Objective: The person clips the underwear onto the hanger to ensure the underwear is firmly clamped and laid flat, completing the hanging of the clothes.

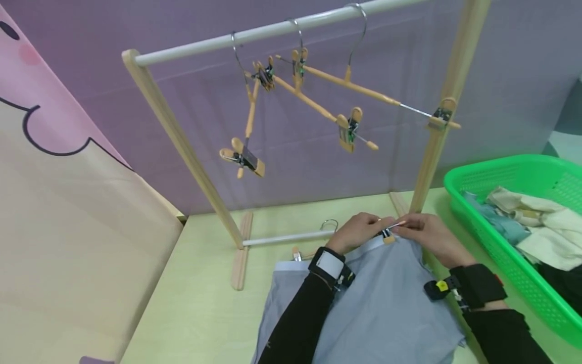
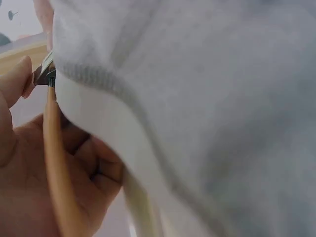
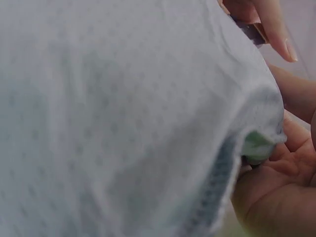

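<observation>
Pale grey-blue shorts (image 1: 386, 293) with a white waistband (image 2: 94, 106) lie along the table's front, partly hidden under my left forearm. A wooden clip hanger runs along the waistband; its hook (image 1: 329, 222) and one clip (image 1: 296, 254) show left of my wrist. My left hand (image 1: 359, 232) grips the hanger's other end, thumb at the dark metal clip (image 1: 388, 235), with the wooden bar (image 2: 57, 163) crossing the palm. Close beside it, my right hand (image 1: 427, 235) pinches the upper corner of the shorts, fingers at the fabric edge (image 3: 256, 145).
A wooden rack with a white rail (image 1: 268, 33) stands behind, bearing three clip hangers, one of them in the middle (image 1: 309, 101). At the right, a green basket (image 1: 473, 222) holds folded cloth (image 1: 536, 212). A purple backdrop (image 1: 318, 167) rises behind the table.
</observation>
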Demonstrator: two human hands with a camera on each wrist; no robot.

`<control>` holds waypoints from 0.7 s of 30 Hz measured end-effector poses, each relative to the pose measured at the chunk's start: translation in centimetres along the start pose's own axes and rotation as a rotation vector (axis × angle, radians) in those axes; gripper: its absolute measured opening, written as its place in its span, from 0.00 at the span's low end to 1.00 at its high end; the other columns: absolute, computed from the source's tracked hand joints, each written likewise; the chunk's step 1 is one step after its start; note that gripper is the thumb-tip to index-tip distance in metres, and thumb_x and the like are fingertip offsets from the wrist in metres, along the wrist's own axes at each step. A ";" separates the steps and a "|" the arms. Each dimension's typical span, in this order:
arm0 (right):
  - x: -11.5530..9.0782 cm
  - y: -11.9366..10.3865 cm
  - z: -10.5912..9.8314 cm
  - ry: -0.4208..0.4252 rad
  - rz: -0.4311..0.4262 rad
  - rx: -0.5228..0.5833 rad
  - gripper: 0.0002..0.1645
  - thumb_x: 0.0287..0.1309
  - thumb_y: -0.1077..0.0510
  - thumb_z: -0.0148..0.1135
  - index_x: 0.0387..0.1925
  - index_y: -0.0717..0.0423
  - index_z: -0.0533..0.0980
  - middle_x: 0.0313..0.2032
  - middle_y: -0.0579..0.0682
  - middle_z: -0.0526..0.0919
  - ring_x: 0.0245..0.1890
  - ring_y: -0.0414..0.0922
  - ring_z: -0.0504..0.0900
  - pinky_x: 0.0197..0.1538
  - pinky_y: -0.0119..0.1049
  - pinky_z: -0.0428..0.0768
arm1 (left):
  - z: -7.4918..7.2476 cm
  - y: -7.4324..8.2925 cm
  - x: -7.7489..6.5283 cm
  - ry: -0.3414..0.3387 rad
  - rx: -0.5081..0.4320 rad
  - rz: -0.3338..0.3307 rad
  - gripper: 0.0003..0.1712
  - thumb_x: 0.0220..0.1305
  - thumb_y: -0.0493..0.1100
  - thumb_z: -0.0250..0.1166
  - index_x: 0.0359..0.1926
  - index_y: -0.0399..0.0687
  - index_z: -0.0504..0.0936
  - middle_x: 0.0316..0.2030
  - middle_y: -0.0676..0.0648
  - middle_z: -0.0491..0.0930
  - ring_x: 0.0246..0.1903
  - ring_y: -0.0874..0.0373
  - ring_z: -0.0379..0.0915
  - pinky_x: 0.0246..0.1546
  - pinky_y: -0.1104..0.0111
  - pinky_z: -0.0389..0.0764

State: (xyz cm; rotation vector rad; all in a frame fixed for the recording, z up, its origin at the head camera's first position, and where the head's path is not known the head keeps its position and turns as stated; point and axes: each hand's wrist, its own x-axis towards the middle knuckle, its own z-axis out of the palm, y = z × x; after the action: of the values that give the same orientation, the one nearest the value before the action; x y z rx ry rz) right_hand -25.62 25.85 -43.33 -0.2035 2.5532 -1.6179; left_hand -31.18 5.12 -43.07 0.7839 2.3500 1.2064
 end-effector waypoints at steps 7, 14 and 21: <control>0.1 0.8 0.2 -0.005 -0.009 -0.043 0.21 0.69 0.51 0.61 0.52 0.65 0.78 0.46 0.57 0.83 0.40 0.39 0.79 0.41 0.34 0.77 | -1.9 0.8 -2.5 0.090 0.141 -0.047 0.38 0.70 0.68 0.53 0.67 0.47 0.72 0.54 0.48 0.80 0.50 0.58 0.77 0.49 0.65 0.79; 0.2 1.2 0.3 -0.010 -0.014 -0.060 0.22 0.69 0.52 0.61 0.52 0.67 0.78 0.46 0.58 0.83 0.40 0.39 0.79 0.42 0.33 0.77 | -5.4 0.6 -5.4 0.107 0.130 -0.042 0.30 0.74 0.60 0.53 0.66 0.46 0.74 0.56 0.46 0.79 0.55 0.53 0.75 0.54 0.62 0.76; 0.2 1.5 0.1 -0.013 -0.041 -0.079 0.21 0.69 0.53 0.60 0.53 0.65 0.78 0.48 0.59 0.83 0.42 0.35 0.79 0.44 0.32 0.77 | -8.3 -1.2 -8.5 0.141 0.158 -0.054 0.27 0.75 0.57 0.54 0.63 0.44 0.76 0.56 0.45 0.80 0.56 0.51 0.75 0.55 0.58 0.76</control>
State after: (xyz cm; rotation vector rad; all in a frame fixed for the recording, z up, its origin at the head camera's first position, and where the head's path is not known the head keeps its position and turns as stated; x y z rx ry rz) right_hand -25.87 26.35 -44.78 -0.2739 2.6226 -1.5248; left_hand -29.62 -5.88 -38.77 0.7009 2.5892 1.0974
